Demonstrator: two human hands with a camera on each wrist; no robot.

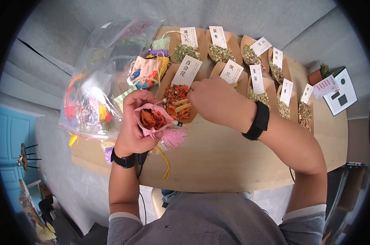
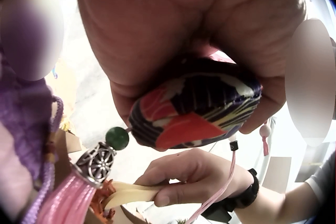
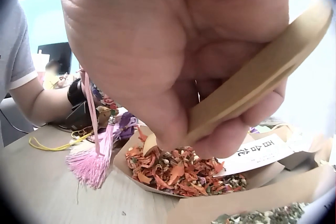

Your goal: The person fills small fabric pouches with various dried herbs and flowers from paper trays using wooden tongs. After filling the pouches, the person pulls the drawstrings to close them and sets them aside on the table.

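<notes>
My left hand (image 1: 130, 139) grips a small pink-lined sachet pouch (image 2: 194, 111), its mouth open upward and dried orange petals (image 1: 153, 119) inside. Outside, the cloth is patterned in red and dark blue. From it hang a green bead (image 2: 117, 138), a silver filigree cap and a pink tassel (image 1: 174, 139). In my right hand (image 1: 223, 102) is a pair of pale wooden tongs (image 3: 252, 79), pinched between thumb and fingers. The tong tips (image 1: 182, 108) reach into the orange petals in a brown paper tray (image 1: 164, 87), just right of the pouch.
More paper trays of dried herbs with labels (image 1: 258, 79) stand in rows behind and to the right. On the left lies a big clear plastic bag (image 1: 99, 81), with embroidered pouches (image 1: 146, 71) beside it. A yellow cord (image 1: 165, 163) lies near the front; a potted plant (image 1: 317, 75) stands at right.
</notes>
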